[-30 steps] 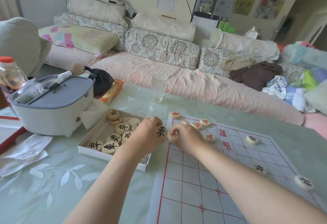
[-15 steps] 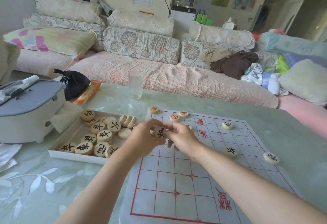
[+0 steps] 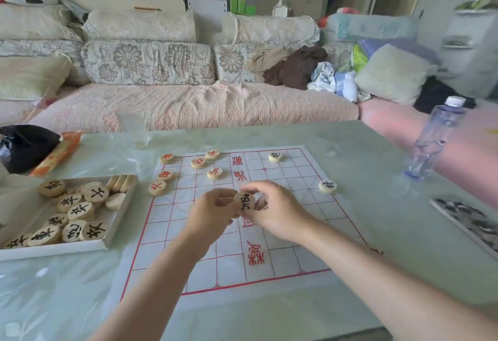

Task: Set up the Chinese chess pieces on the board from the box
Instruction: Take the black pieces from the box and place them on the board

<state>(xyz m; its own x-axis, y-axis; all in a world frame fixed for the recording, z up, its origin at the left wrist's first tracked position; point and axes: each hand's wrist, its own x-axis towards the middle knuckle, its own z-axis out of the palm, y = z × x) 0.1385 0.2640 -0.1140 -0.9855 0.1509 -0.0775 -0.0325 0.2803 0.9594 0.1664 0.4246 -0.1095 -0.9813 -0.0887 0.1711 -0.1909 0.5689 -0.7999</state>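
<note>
Wooden piece [image 3: 244,201] pinched between left hand [image 3: 213,212] and right hand [image 3: 276,212], now farther over board [image 3: 296,179]

We have open room over the near half of the board [image 3: 283,259], bare squares down to its near edge. At mid-board our left hand [image 3: 213,211] and right hand [image 3: 280,211] meet, both pinching a black-marked piece [image 3: 245,201], and block the centre. Six red pieces [image 3: 198,163] crowd the far left corner. Two black pieces [image 3: 327,186] sit well apart at the far right, with bare squares between them. The box [image 3: 118,222] walls the left side. A glass [image 3: 133,130] stands beyond the far left corner, and a bottle [image 3: 433,141] stands well off to the right.
</note>
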